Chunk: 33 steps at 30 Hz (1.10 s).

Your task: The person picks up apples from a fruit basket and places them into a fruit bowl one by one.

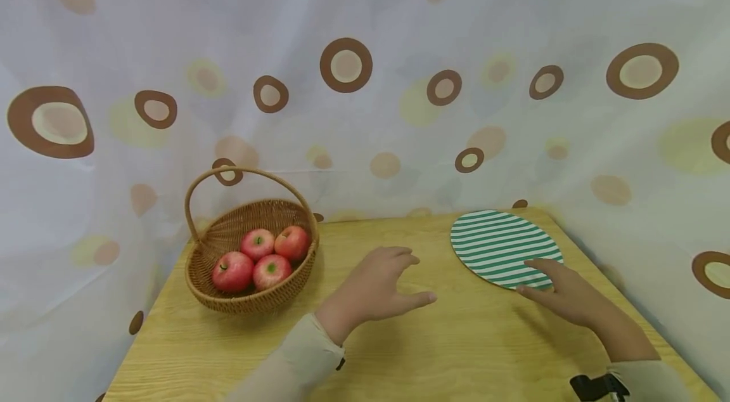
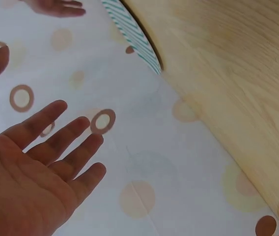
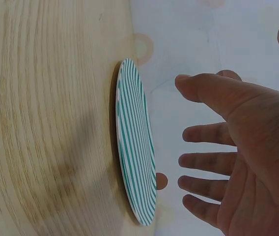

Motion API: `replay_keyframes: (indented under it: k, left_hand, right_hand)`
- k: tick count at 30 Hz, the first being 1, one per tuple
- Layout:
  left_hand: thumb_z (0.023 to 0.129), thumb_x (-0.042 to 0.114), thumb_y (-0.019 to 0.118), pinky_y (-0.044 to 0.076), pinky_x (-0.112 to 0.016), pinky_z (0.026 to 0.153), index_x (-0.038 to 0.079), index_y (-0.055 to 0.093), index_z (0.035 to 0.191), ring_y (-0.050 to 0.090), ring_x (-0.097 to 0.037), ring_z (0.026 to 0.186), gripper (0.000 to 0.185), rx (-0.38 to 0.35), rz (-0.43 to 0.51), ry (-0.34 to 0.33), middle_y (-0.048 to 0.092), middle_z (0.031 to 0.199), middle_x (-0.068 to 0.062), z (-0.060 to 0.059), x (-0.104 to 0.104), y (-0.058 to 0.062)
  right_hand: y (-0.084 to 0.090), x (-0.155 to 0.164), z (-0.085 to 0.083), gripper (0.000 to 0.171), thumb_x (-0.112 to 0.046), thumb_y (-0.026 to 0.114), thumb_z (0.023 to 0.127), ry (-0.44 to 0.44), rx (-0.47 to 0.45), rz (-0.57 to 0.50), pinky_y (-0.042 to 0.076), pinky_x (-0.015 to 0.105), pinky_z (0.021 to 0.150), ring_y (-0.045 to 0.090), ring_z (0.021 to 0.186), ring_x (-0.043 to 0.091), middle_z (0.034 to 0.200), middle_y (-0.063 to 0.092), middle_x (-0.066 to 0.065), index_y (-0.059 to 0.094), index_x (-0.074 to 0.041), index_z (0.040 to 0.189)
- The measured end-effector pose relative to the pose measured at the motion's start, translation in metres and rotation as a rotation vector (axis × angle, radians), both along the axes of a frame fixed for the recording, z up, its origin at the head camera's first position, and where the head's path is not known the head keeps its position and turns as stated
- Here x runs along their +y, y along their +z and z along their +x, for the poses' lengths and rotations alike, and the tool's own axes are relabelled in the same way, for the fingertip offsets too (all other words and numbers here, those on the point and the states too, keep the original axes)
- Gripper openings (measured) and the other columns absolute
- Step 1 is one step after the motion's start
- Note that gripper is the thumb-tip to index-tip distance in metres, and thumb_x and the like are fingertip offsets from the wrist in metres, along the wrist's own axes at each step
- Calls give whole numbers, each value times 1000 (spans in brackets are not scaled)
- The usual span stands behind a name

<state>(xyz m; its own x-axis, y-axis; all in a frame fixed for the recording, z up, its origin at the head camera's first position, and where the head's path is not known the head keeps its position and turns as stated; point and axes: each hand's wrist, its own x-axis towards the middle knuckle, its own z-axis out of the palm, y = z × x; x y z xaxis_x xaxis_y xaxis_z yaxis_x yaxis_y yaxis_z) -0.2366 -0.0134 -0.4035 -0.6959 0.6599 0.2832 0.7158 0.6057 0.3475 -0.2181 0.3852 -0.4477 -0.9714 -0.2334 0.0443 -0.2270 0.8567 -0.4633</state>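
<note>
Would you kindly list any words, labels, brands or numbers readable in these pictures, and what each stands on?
None: no readable text shows in any view.
The round green-and-white striped plate bears only stripes.
The woven wicker basket and its red apples carry no label.
The white cloth with brown rings is pattern only.
The light wooden table, left hand and right hand show no marks.

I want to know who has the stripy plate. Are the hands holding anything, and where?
Nothing is held. The left hand hovers open above the wooden table; the right hand is open over the near edge of the round green-and-white striped plate.
</note>
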Motion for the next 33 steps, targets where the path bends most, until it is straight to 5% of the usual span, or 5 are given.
replay_keyframes:
  k: [8, 17, 29, 33]
  left_hand:
    - [99, 66, 63, 48, -40, 120, 12, 68, 141, 61, -23, 140, 69, -24, -49, -48, 67, 146, -5, -1, 28, -3]
    - [99, 71, 58, 37, -58, 126, 18, 71, 135, 62, -10, 136, 65, 5, -149, -94, 71, 136, 8, -2, 56, -22]
    - [94, 81, 55, 38, -54, 127, 21, 69, 139, 62, -10, 135, 77, -51, -165, -118, 69, 139, 8, -3, 81, -23]
    - [92, 81, 58, 51, -37, 116, 19, 70, 138, 67, -10, 125, 78, -65, -141, -154, 71, 136, 5, -8, 90, -24]
  right_hand:
    - [-1, 8, -8, 68, -38, 72, 102, 7, 51, 45, 52, 71, 97, 51, 131, 63, 146, 53, 40, 54, 10, 146]
    - [-7, 11, -15, 69, -38, 73, 102, -6, 45, 62, 50, 72, 99, 51, 131, 63, 144, 54, 41, 54, 13, 144]
    - [-10, 23, -23, 72, -38, 75, 99, -24, 33, 113, 49, 73, 100, 51, 129, 65, 142, 54, 43, 54, 15, 142]
    - [-10, 27, -24, 73, -40, 77, 97, -21, 30, 122, 50, 73, 99, 51, 130, 64, 143, 54, 42, 55, 14, 143]
